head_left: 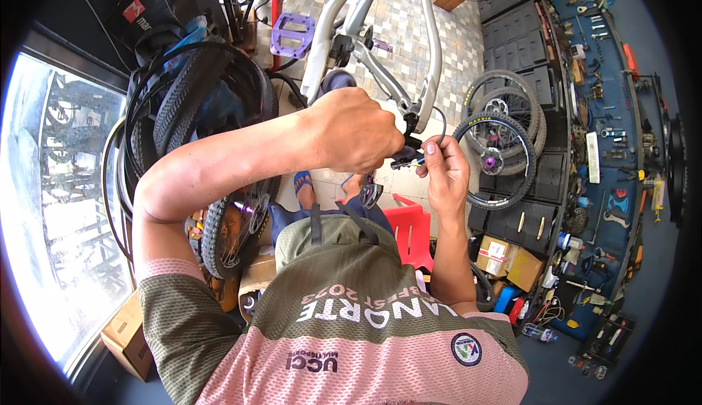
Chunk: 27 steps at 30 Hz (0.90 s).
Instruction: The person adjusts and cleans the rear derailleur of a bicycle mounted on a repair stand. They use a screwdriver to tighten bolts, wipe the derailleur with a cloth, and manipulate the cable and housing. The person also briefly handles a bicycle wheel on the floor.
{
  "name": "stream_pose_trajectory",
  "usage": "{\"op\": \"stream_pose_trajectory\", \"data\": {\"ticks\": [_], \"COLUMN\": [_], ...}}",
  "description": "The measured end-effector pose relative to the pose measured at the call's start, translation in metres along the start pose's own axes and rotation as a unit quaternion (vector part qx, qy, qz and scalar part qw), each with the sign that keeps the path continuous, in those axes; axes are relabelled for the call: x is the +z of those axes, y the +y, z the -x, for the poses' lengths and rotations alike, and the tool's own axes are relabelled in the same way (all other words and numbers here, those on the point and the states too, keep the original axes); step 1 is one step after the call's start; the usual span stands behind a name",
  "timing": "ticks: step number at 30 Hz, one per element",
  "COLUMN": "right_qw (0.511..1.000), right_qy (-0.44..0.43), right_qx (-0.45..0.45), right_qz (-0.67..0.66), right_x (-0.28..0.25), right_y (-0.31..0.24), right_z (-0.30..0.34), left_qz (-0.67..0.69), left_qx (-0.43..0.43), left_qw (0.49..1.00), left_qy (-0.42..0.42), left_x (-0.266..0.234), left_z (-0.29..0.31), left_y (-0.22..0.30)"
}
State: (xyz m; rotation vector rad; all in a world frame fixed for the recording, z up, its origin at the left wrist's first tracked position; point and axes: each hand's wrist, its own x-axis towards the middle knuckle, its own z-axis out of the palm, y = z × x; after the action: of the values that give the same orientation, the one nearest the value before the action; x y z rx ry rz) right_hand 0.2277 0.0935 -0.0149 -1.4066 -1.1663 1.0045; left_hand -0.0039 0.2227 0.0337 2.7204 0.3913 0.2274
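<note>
At frame centre the left hand (356, 131) is fisted around a black part (404, 158) on the frame (431, 61). Just right, the right hand (444, 171) pinches the thin cable (442, 121) looping up from it. Beyond, wheels (504, 138) lean at right; tyres (190, 98) hang at left.

Counts in the bike workshop

Two bare hands, the left hand (351, 131) and the right hand (444, 171); one silver-grey aluminium bicycle frame (380, 32); one purple flat plastic pedal (292, 36); two small spoked wheels with black tyres (501, 149) leaning together; one red plastic stool (409, 229); two brown cardboard boxes (512, 262) side by side; one long blue tool wall (607, 112). The loose black knobby tyres (190, 98) at the left are too piled up to count.
</note>
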Motion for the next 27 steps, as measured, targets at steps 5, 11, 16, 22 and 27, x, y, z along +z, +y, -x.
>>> {"op": "stream_pose_trajectory", "data": {"ticks": [5,11,16,22,27], "right_qw": [1.000,1.000,1.000,0.999,0.999], "right_qy": [0.010,-0.007,0.006,0.002,0.003], "right_qx": [0.012,0.002,-0.013,-0.033,-0.037], "right_qz": [-0.015,-0.014,0.022,0.012,0.004], "right_x": [0.003,0.003,0.002,0.001,0.001], "right_y": [0.002,0.001,0.010,0.015,0.020], "right_z": [0.003,0.002,0.001,0.001,-0.001], "left_qz": [0.127,0.236,0.055,-0.121,-0.153], "left_qx": [-0.078,-0.075,-0.130,-0.011,0.019], "left_qw": [0.983,0.948,0.948,0.967,0.949], "left_qy": [-0.111,-0.202,-0.286,-0.223,-0.273], "left_x": [-0.016,-0.027,-0.059,-0.054,-0.065], "left_z": [-0.009,-0.029,-0.050,-0.054,-0.072], "left_y": [0.005,-0.012,0.025,0.051,0.044]}}
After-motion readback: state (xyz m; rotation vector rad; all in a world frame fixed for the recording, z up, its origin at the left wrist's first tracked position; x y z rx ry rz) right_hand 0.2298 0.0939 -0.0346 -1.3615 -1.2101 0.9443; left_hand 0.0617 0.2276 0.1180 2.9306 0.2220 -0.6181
